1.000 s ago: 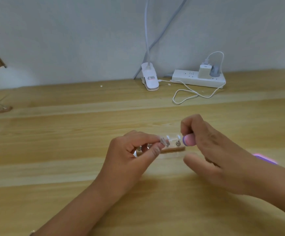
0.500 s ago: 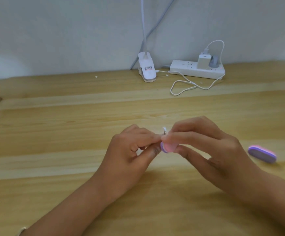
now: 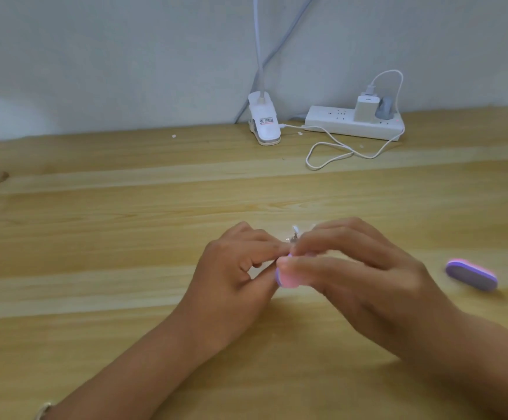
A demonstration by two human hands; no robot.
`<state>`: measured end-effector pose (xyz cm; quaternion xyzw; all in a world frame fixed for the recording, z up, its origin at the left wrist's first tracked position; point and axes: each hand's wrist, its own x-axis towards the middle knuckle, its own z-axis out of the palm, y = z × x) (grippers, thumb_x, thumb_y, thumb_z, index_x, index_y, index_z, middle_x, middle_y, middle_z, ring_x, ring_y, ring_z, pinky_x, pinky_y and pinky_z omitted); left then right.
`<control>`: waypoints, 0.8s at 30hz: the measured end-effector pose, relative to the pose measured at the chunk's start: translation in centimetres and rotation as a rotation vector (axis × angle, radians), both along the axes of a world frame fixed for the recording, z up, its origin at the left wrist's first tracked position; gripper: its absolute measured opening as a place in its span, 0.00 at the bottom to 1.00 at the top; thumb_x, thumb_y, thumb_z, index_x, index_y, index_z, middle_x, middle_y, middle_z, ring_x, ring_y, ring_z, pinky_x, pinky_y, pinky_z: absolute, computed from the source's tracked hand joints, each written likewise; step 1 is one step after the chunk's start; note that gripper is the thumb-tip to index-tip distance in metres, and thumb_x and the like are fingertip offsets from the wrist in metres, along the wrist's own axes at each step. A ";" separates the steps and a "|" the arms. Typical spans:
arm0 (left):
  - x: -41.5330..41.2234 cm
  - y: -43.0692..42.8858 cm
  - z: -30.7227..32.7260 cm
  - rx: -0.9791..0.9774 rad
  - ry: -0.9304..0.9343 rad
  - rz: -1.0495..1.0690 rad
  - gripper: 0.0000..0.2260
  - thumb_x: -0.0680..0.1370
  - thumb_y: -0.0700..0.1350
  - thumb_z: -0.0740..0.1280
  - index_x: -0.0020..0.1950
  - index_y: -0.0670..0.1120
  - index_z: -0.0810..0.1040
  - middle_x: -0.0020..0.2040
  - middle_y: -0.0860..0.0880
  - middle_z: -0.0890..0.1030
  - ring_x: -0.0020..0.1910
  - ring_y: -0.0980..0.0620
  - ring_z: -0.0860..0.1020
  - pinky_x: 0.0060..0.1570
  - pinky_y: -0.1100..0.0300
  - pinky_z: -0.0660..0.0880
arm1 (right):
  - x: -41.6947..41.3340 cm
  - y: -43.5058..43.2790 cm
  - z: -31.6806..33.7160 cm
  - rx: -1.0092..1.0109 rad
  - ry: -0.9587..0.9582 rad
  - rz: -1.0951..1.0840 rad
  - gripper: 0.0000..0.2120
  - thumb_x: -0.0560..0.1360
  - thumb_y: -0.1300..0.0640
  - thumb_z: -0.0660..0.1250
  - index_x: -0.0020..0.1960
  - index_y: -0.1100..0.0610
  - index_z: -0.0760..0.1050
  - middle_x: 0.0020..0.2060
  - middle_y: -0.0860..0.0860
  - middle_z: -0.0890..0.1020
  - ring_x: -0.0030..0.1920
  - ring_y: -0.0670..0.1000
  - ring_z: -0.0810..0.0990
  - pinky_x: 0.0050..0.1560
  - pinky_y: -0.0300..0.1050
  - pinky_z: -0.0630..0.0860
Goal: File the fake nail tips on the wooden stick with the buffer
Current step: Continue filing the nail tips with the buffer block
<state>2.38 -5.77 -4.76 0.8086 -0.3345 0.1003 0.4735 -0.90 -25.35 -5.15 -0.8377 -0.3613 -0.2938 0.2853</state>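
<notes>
Fingers (image 3: 261,245) of the left hand (image 3: 231,268): curled, pinching the wooden stick, which is held above the counter (image 3: 110,237) and almost wholly hidden between the two hands; one clear nail tip (image 3: 295,231) stands up above the knuckles. Right hand (image 3: 361,268): fingers and thumb clamped on the pink-and-purple buffer (image 3: 287,278), its rounded end just beside the left fingertips; the contact itself is blurred. Step in hand, by judgement: filing of a tip, partway through the row. Next move, by judgement: short, light strokes of the buffer along the tip's edge, with the left pinch firm enough that the stick does not twist. Containers: none in view. Loose items: second purple buffer (image 3: 471,274) lying flat on the counter, well to the right of the hands. At the wall: power strip (image 3: 331,124) with plugged charger, white cable (image 3: 331,153), lamp clip (image 3: 263,122).
</notes>
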 end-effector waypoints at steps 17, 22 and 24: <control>-0.3 -0.3 0.0 -0.168 0.221 -0.056 0.06 0.74 0.42 0.69 0.43 0.46 0.87 0.32 0.48 0.82 0.30 0.47 0.74 0.35 0.55 0.71 | -0.2 -0.8 0.3 0.029 -0.032 -0.037 0.07 0.78 0.66 0.70 0.55 0.60 0.84 0.50 0.55 0.82 0.50 0.55 0.82 0.53 0.47 0.77; -0.5 -0.3 0.3 -0.267 0.357 -0.110 0.07 0.75 0.44 0.69 0.47 0.44 0.87 0.39 0.36 0.83 0.36 0.32 0.78 0.39 0.39 0.73 | -0.4 -0.3 0.1 0.064 -0.047 -0.024 0.09 0.77 0.66 0.70 0.56 0.60 0.83 0.49 0.55 0.82 0.50 0.54 0.81 0.54 0.44 0.76; -0.5 -0.3 0.3 -0.257 0.363 -0.096 0.07 0.75 0.45 0.70 0.45 0.44 0.87 0.39 0.36 0.83 0.34 0.34 0.77 0.38 0.39 0.72 | -0.3 -0.5 0.2 0.061 -0.054 -0.024 0.09 0.78 0.65 0.69 0.57 0.58 0.82 0.50 0.55 0.82 0.50 0.54 0.81 0.53 0.45 0.76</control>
